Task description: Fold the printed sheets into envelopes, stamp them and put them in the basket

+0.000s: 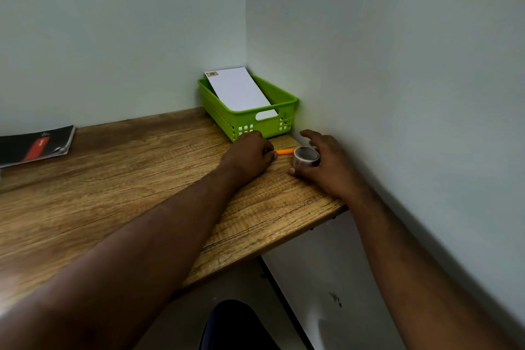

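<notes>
A green plastic basket (287,99) sits in the corner of the wooden tabletop (113,179), pushed up against the two pale walls. Inside it a white envelope (238,89) leans tilted, its upper end rising above the far rim, with a small stamp (211,74) on its top left corner; the lower end shows through the handle slot in the basket's near wall. Just in front of the basket both hands rest on the tabletop. The left hand (251,153) lies knuckles up with its fingers curled under, and they close on the near end of a thin orange stick (285,152), perhaps a pen or a cutter, that lies flat on the wood and points toward the right. The right hand (326,163) is spread around a small roll of tape (306,156), which stands on its side with the hollow core facing up; the thumb sits at the roll's near side and the other fingers curve loosely round its far side, touching it. At the far left edge a dark booklet (37,146) with a red band lies flat on the tabletop, well apart from the hands.
</notes>
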`<state>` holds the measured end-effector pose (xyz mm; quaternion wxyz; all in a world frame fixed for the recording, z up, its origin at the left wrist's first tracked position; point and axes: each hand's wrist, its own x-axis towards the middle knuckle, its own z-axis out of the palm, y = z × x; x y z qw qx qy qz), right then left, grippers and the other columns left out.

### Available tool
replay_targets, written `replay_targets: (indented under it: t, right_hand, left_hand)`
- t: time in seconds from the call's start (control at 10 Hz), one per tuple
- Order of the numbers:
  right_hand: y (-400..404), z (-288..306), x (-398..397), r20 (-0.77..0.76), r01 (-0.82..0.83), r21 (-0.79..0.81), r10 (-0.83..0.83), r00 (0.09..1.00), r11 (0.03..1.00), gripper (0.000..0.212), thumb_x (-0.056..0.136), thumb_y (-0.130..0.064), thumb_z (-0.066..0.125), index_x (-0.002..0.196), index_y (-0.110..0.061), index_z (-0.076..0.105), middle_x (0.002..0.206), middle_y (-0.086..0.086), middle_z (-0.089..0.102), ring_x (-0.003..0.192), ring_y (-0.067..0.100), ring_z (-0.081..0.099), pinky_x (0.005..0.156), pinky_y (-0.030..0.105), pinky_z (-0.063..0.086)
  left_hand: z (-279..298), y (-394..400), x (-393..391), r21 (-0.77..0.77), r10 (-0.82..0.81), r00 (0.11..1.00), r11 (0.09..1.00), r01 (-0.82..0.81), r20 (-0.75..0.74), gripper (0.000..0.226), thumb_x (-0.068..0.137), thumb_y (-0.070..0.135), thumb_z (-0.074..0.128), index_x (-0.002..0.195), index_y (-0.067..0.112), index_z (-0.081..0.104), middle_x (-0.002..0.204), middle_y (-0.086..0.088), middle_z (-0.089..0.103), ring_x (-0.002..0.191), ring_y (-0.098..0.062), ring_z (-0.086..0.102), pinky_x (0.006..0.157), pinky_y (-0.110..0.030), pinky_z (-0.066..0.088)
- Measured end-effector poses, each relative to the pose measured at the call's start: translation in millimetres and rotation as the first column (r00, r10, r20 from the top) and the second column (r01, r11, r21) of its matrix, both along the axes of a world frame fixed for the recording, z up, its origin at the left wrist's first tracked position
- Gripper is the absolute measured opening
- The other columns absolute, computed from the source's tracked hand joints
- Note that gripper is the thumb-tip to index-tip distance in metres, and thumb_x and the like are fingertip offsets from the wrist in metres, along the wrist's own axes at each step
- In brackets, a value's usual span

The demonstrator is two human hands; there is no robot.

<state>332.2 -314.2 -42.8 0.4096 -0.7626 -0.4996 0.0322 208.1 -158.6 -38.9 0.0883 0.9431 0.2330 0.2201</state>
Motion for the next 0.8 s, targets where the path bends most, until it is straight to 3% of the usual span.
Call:
replay_targets:
  t: [0.1, 0.3, 0.5, 0.7, 0.8]
  right_hand:
    - [-1, -1, 3, -0.060, 0.012, 0.021, -0.011, 0.998, 1.000, 0.079, 0.069, -0.027, 0.084, 0.138, -0.032, 0.044, 0.127, 0.001, 0.058, 0.107, 0.011, 0.056, 0.084, 0.020, 0.044]
    - [-1, 1, 5, -0.112, 0.000, 0.019, 0.002, 0.994, 1.000, 0.081, 0.069, -0.020, 0.084, 0.139, -0.030, 0.044, 0.122, -0.002, 0.062, 0.097, 0.002, 0.056, 0.069, 0.000, 0.036]
    - [-2, 0, 7, -0.120, -0.019, 0.034, 0.023, 0.992, 0.999, 0.084, 0.068, -0.022, 0.085, 0.139, -0.032, 0.043, 0.124, -0.001, 0.061, 0.100, 0.004, 0.057, 0.074, 0.005, 0.038]
    - [-4, 1, 6, -0.098, -0.020, 0.049, 0.025, 0.995, 0.999, 0.089, 0.064, -0.025, 0.087, 0.140, -0.031, 0.042, 0.132, -0.003, 0.054, 0.111, 0.008, 0.054, 0.086, 0.019, 0.042]
    - [-4, 1, -3, 0.112, -0.003, 0.070, -0.005, 0.994, 0.998, 0.081, 0.065, -0.026, 0.085, 0.137, -0.026, 0.049, 0.132, -0.002, 0.051, 0.120, 0.010, 0.046, 0.096, 0.022, 0.037]
  left_hand:
    - [-1, 0, 1, -0.007, -0.002, 1.000, 1.000, 0.002, 0.000, 0.030, 0.093, 0.036, 0.058, 0.111, 0.017, 0.072, 0.104, -0.010, 0.058, 0.101, -0.024, 0.054, 0.078, -0.029, 0.040]
    - [1, 1, 3, -0.038, 0.006, 1.000, 0.999, -0.005, 0.018, 0.029, 0.091, 0.035, 0.061, 0.107, 0.014, 0.073, 0.104, -0.010, 0.059, 0.100, -0.024, 0.055, 0.079, -0.029, 0.040]
    - [2, 2, 3, -0.049, -0.003, 1.000, 0.999, 0.004, 0.021, 0.029, 0.090, 0.034, 0.063, 0.105, 0.012, 0.075, 0.103, -0.012, 0.060, 0.098, -0.024, 0.057, 0.077, -0.028, 0.041]
    - [1, 2, 1, -0.010, 0.026, 1.000, 1.000, -0.026, -0.012, 0.044, 0.091, 0.043, 0.059, 0.122, 0.012, 0.065, 0.111, -0.012, 0.059, 0.106, -0.025, 0.055, 0.084, -0.030, 0.042]
    - [0, -1, -8, 0.062, 0.051, 0.999, 0.997, -0.050, -0.008, 0.043, 0.093, 0.043, 0.055, 0.121, 0.012, 0.064, 0.112, -0.012, 0.059, 0.108, -0.026, 0.053, 0.089, -0.032, 0.041]
